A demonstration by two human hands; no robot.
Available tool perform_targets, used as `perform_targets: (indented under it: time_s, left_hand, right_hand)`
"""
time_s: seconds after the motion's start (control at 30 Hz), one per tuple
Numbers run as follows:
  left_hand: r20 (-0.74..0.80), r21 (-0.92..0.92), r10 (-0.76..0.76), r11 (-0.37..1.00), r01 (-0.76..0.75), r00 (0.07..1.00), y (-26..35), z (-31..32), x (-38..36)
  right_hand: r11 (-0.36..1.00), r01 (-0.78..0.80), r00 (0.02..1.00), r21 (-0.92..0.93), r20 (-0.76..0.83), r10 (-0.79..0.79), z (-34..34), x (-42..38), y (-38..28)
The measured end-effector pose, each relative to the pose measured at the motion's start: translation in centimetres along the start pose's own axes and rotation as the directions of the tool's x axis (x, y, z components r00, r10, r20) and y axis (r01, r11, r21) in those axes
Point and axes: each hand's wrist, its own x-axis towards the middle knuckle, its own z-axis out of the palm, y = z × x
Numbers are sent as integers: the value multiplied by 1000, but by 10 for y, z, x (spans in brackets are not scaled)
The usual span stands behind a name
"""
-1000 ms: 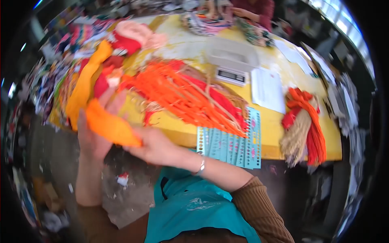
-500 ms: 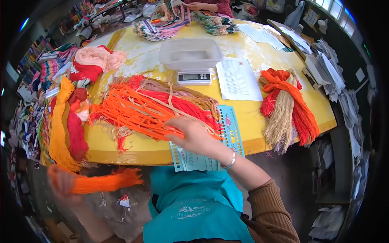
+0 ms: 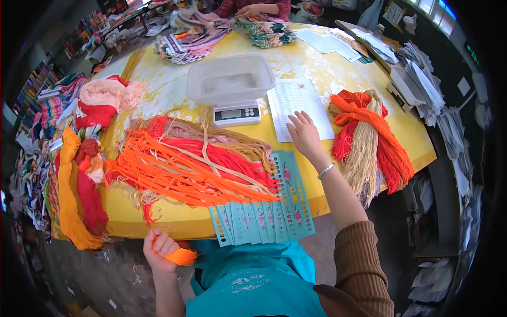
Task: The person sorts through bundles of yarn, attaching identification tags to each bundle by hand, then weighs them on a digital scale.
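My left hand (image 3: pixel 160 251) is closed around a bundle of orange thread (image 3: pixel 182 257), held low in front of the table edge; a short cut end sticks out to the right. My right hand (image 3: pixel 305 133) is open, fingers extended over the lower part of a printed paper sheet (image 3: pixel 293 100). Between the two lies a spread of orange, red, beige and brown threads (image 3: pixel 179 164). Its right ends meet a fan of teal punched cards (image 3: pixel 253 224) that overhang the table edge. Beyond my right hand rest tied red, orange and beige skeins (image 3: pixel 369 137).
A small digital scale (image 3: pixel 237 113) bearing a clear plastic tub (image 3: pixel 231 79) stands mid-table. Pink and red skeins (image 3: pixel 108 98) and yellow and crimson hanks (image 3: pixel 71 195) lie at left. Across the table, another person's hand (image 3: pixel 249 10) is by multicoloured yarn (image 3: pixel 264 31). Papers (image 3: pixel 422 79) crowd the right side.
My left hand has come rightward and nearer my apron with the orange thread. My right hand has left the thread spread and moved up and right to the paper.
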Motion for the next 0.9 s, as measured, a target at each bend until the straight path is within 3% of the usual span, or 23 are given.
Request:
perform_targets:
  time_s: [0.13, 0.2, 0.33, 0.53, 0.6, 0.63, 0.7, 0.73, 0.8, 0.83, 0.9]
  left_hand:
    - [-28, 38, -28, 999, 29, 999, -21, 1, 18]
    - [-43, 51, -47, 997, 49, 998, -27, 2, 24]
    - [-74, 90, -41, 995, 47, 996, -33, 2, 31]
    - [-123, 117, -27, 992, 41, 992, -34, 9, 33]
    - [-194, 309, 22, 950, 40, 981, -38, 17, 30]
    - [-194, 309, 22, 950, 40, 981, -40, 19, 28]
    - [-146, 790, 208, 613, -13, 967, -45, 22, 22]
    - [-145, 790, 209, 613, -14, 967, -50, 30, 19]
    - [-17, 992, 314, 122, -23, 949, -56, 45, 12]
    - [-18, 992, 318, 123, -23, 948, -54, 45, 11]
    - [278, 955, 254, -175, -238, 927, -51, 45, 7]
  right_hand:
    - [997, 43, 998, -70, -48, -46, 8, 21, -1]
    - [982, -132, 972, -134, 176, 155, -5, 33, -14]
    - [972, -142, 978, -189, 124, 168, 14, 46, -6]
    - [957, -152, 943, -245, 253, 215, 18, 57, -6]
    - [959, -161, 950, -232, 229, 214, 18, 58, -6]
    - [959, -162, 949, -233, 228, 215, 18, 58, -6]
    - [952, -173, 931, -253, 274, 242, 19, 60, -6]
    - [952, -172, 931, -252, 274, 241, 20, 60, -5]
    - [946, -186, 933, -265, 255, 255, 22, 60, -4]
    - [947, -182, 934, -263, 256, 251, 22, 60, -5]
    - [944, -199, 922, -265, 277, 272, 18, 59, -6]
